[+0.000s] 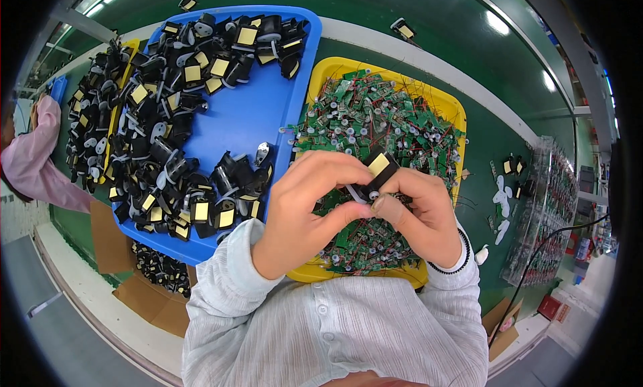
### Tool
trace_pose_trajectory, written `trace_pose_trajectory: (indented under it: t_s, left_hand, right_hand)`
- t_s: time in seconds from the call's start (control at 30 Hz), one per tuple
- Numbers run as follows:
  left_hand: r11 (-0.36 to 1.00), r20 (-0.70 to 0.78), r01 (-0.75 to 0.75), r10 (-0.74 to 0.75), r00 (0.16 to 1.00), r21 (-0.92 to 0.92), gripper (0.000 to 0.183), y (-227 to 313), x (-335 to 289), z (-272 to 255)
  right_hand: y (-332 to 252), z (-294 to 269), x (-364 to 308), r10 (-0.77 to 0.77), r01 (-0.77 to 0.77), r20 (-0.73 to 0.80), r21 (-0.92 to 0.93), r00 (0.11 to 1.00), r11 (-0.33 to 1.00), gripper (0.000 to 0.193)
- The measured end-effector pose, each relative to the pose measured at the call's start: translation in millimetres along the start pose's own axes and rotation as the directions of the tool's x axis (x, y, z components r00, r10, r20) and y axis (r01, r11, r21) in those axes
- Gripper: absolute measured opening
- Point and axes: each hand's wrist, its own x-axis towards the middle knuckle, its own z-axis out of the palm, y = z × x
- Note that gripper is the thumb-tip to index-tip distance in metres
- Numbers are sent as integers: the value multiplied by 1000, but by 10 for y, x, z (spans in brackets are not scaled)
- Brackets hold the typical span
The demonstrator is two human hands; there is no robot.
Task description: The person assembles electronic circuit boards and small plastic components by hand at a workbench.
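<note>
Between my two hands is a small black plastic housing (385,173) with a pale yellow pad on its face and a grey part at its lower side. My left hand (311,206) grips its left side with thumb and fingers closed. From the other side my right hand (418,213) pinches it, thumb and forefinger close to a small whitish round piece. Both hands are above a yellow tray (455,112) heaped with green circuit boards (375,116) that have red and black wires. My fingers hide part of the housing.
A blue tray (228,126) at left holds many similar black housings. Beyond it stands a yellow tray (130,45) of more. A cardboard box (157,303) of black parts is below left. Clear stacked trays (546,213) stand right. Another person's sleeve (43,152) shows far left.
</note>
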Motion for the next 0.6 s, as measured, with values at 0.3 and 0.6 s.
trace_pose_trajectory:
  t_s: [0.3,0.6]
  left_hand:
    - [999,-73,19,-23,997,-51,31,62,-35,41]
    - [970,-121,-78,109,987,232,33,189,-139,113]
  right_hand:
    - [18,12,-2,98,-95,-27,71,995,993,5]
    - [53,37,-58,68,-66,-43,39,997,997,6]
